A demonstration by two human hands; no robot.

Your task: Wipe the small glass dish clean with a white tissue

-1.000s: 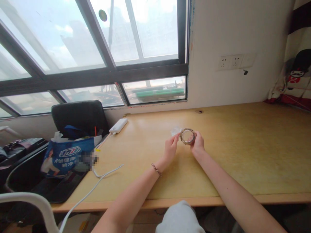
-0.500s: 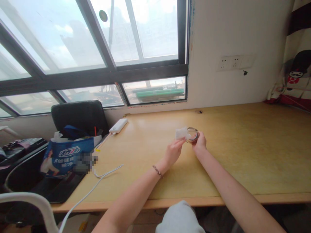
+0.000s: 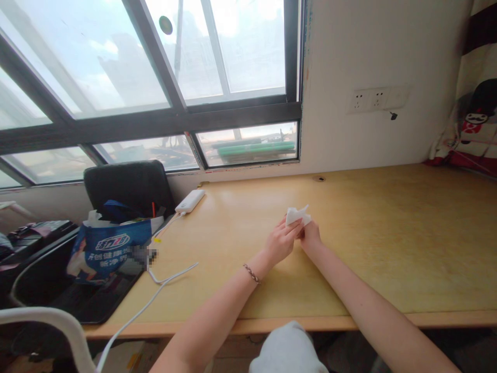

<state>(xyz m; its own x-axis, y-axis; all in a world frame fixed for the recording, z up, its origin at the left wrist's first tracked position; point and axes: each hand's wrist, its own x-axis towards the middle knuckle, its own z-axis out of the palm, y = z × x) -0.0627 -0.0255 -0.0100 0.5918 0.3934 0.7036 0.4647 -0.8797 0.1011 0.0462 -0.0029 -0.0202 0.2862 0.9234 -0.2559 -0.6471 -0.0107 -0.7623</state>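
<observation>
Both hands meet in the middle of the wooden surface (image 3: 368,243), a little way in from the near edge. The left hand (image 3: 280,242) has its fingers curled around a small white tissue (image 3: 296,215), and a crumpled corner of it pokes up above the fingertips. The right hand (image 3: 309,237) is closed too and presses against the left one from the right side, touching the same tissue. Something may be tucked inside the hands under the tissue, but it is hidden, so I cannot tell.

The tissue looks very light, soft and floppy. It bends and bunches up with no push at all, and it would likely tear if pulled hard. A gentle pinch with the fingertips anywhere on it should be enough to hold it. It is not slippery.

Far to the left, a white power bank (image 3: 189,200) lies near the window, with a white cable (image 3: 171,277) running toward the near edge. A blue bag (image 3: 111,248) sits at the left end, in front of a black chair (image 3: 128,189).
</observation>
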